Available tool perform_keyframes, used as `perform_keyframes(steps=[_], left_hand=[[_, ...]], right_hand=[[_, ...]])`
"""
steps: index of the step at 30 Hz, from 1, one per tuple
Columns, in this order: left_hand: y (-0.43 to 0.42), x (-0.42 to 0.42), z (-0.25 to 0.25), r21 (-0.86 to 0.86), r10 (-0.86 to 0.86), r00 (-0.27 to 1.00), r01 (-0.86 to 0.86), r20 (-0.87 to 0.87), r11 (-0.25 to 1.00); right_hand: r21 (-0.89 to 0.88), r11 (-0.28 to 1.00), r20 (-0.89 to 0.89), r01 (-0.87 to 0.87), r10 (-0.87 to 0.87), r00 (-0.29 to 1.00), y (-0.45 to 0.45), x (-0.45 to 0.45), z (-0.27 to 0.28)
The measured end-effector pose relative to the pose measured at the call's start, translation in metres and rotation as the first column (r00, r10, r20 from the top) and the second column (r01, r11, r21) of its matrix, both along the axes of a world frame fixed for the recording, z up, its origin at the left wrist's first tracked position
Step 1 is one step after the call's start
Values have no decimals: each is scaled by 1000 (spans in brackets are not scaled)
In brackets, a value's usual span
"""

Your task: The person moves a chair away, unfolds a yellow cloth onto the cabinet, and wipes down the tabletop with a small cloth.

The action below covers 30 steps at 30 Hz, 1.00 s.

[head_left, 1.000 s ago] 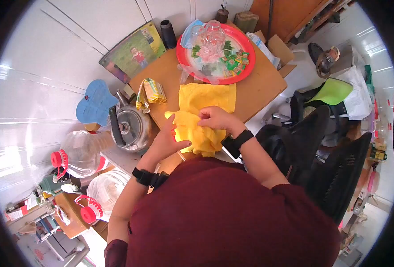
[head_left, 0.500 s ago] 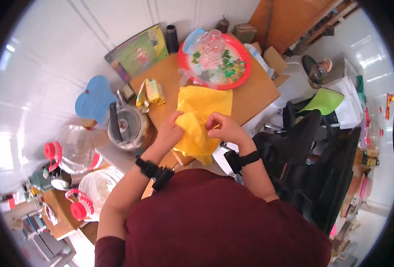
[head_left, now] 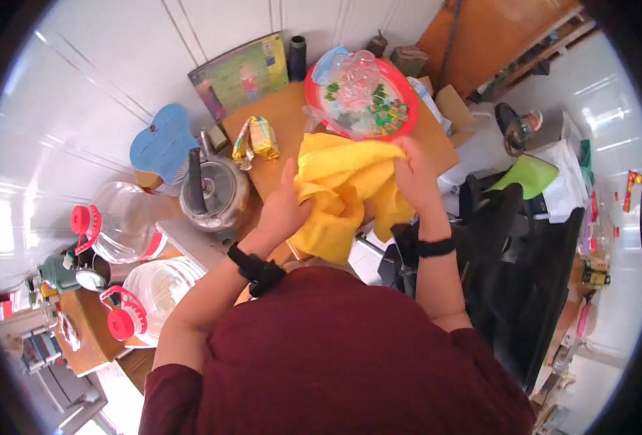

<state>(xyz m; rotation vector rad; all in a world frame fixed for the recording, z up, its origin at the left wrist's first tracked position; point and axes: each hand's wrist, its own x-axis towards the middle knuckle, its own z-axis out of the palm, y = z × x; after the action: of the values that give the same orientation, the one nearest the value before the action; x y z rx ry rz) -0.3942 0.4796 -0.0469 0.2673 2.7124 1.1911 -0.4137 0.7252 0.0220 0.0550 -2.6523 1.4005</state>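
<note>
A bright yellow cloth [head_left: 343,192] hangs bunched and creased between my two hands, over the near edge of the wooden table [head_left: 281,109]. My left hand [head_left: 285,206] is closed on the cloth's left side, its thumb pointing up. At the upper right corner, my right hand [head_left: 417,177] grips the fabric, slightly blurred. Just beyond the cloth lies a red-rimmed tray [head_left: 412,109] holding clear glassware and green-patterned pieces. A yellow-and-white packet [head_left: 263,138] rests on the table left of the cloth.
To the left stand a pressure cooker [head_left: 216,192] and large clear bottles with red caps [head_left: 122,324]. A picture board [head_left: 241,76] and a black cylinder [head_left: 297,58] are against the wall. A black chair [head_left: 524,268] is close on the right.
My right hand has moved right and away from my body, pulling the cloth wider. The cloth has lifted and now spreads between both hands. The view has shifted slightly.
</note>
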Motion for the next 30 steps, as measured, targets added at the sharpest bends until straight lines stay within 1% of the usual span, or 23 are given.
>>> perform_keyframes(steps=[1,3,4,6,7,9,11,13,15,16,18,19,20,21,22,23,24,25,26,27,28,29,30], left_hand=[[-4,3,-4,8,-16,1000,16,-2,1000],[-8,7,-15,-221,-82,990,106,115,969],[-8,7,-23,-216,-96,990,117,104,969],[-6,7,-44,-376,-305,948,317,94,871],[-5,7,-49,-375,-315,945,324,85,869],[-2,7,-56,-496,-353,924,379,150,781],[-2,11,-55,-490,-358,922,382,146,783],[-4,12,-53,-524,-386,896,442,221,728],[-12,7,-53,-532,-367,908,416,201,738],[-17,0,-34,-530,-415,904,402,103,746],[-19,-25,14,-471,-400,914,386,75,793],[-15,-32,62,-371,-189,981,191,42,909],[-14,-44,86,-368,-91,995,66,-51,927],[-14,-51,114,-232,-24,977,-27,-214,972],[-11,-59,141,-93,41,963,-68,-268,993],[-7,-65,158,-2,5,899,-7,-437,1000],[-1,-71,172,73,-15,805,72,-593,995],[9,-76,183,167,-38,781,180,-624,969],[19,-83,189,254,-56,755,288,-654,923],[26,-94,190,249,-61,760,286,-647,925],[31,-105,191,361,-237,793,492,-561,792],[33,-114,191,484,-414,767,634,-490,603],[29,-117,201,487,-536,793,604,-289,631]], right_hand=[[-1,1000,-104,9,-9,995,5,-8,4],[40,998,-120,42,-37,992,7,-20,26],[72,996,-136,59,-48,989,6,-26,41],[109,991,-196,73,-50,979,6,-37,63],[141,987,-245,74,-38,969,8,-42,74],[169,981,-312,95,-39,949,13,-54,98],[194,975,-375,111,-31,926,17,-62,124],[122,979,-387,162,-103,916,20,-67,152],[134,978,-407,162,-94,909,20,-67,175],[150,976,-416,155,-80,906,19,-67,185],[153,979,-413,131,-57,909,15,-66,195],[155,982,-405,107,-36,914,11,-65,199],[153,983,-404,103,-33,914,8,-65,202],[47,999,-329,7,9,944,4,-64,205],[-66,994,-258,-81,61,964,-2,-63,208],[-71,993,-255,-89,69,965,-9,-62,211],[-19,987,-239,-162,153,959,-16,-60,214],[31,972,-216,-232,233,948,-22,-58,215],[23,972,-208,-236,235,949,-26,-58,217],[6,961,-169,-275,272,947,-30,-57,218],[-12,950,-133,-313,309,942,-31,-56,220],[-19,948,-130,-317,312,941,-31,-56,223],[-34,937,-128,-347,340,932,-29,-55,225]])
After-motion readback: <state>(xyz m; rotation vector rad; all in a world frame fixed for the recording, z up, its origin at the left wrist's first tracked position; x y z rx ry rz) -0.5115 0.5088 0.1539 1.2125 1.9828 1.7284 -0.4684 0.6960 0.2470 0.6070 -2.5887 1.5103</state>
